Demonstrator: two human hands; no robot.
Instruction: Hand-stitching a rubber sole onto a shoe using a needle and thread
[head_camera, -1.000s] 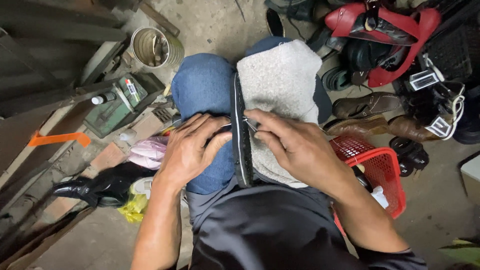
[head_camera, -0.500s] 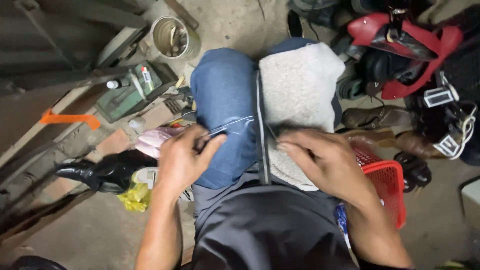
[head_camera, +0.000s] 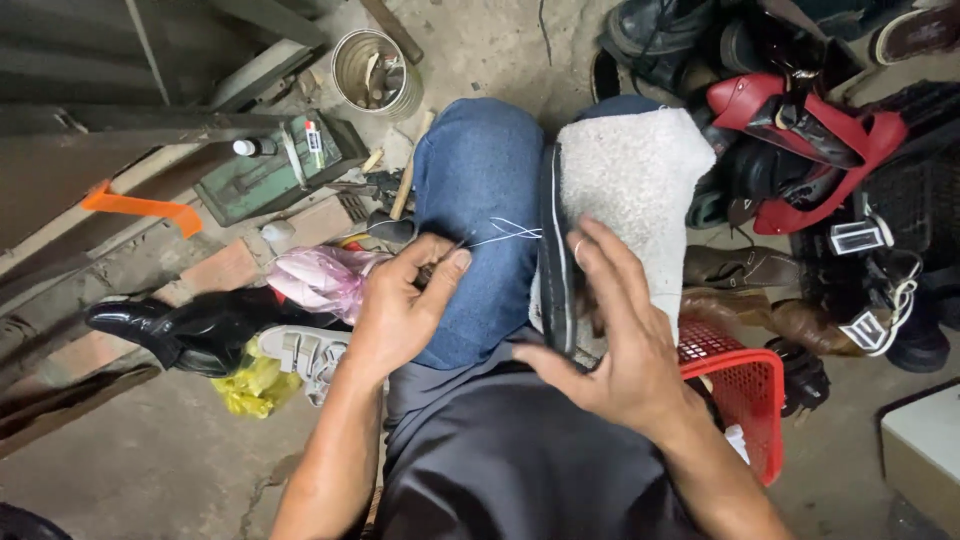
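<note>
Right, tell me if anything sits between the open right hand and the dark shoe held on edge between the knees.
Nothing visible does. The right hand hovers spread just over the dark shoe sole and the grey fleecy cloth; the left hand pinches white thread off to the side.

Dusty concrete floor (head_camera: 150, 470), dim light; dark metal frame (head_camera: 150, 70) along the left wall

Two hands (head_camera: 400, 310), one tin can (head_camera: 375, 72), one red basket (head_camera: 745, 395).

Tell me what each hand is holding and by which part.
The left hand pinches the white thread at its near end. The right hand rests open against the shoe, gripping nothing.
</note>
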